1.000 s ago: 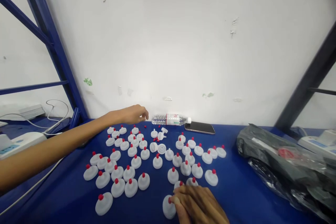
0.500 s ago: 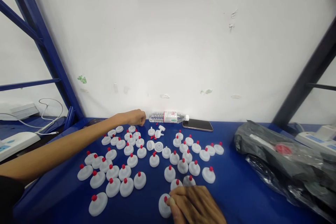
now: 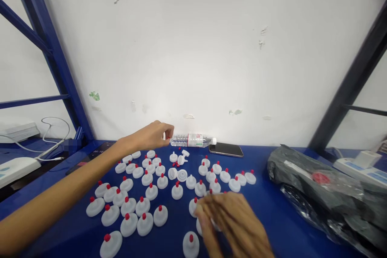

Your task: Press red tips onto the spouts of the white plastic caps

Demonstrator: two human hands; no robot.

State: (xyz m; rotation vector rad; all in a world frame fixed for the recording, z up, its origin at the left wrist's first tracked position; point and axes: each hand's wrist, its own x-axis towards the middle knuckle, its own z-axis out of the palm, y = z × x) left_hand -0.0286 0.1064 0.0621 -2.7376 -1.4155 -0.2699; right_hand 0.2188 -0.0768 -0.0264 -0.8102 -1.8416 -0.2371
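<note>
My left hand (image 3: 157,134) is over the back of the blue table, beside the clear water bottle (image 3: 193,140). Its thumb and fingertips are pinched together, and a speck of red shows at them. Blurred by motion, my right hand (image 3: 232,221) hovers low over white discs at the front right; its fingers are curled and what they hold, if anything, cannot be made out. Just left of it stands a white disc (image 3: 190,245) with a red tip. Many similar discs cover the left part. Near the middle lie a bare-stemmed disc (image 3: 191,182) and several loose red caps (image 3: 175,164).
A dark phone (image 3: 226,149) lies behind the discs by the wall. Grey plastic bags (image 3: 314,189) fill the right side. Another dark device (image 3: 90,155) rests beneath my left forearm. Power strips stand at both sides, with blue metal posts (image 3: 60,60) at left.
My left hand has lifted and turned, its pinch now showing at the bottle's end. My right hand has left the front disc's red tip and moved up and to the right.
</note>
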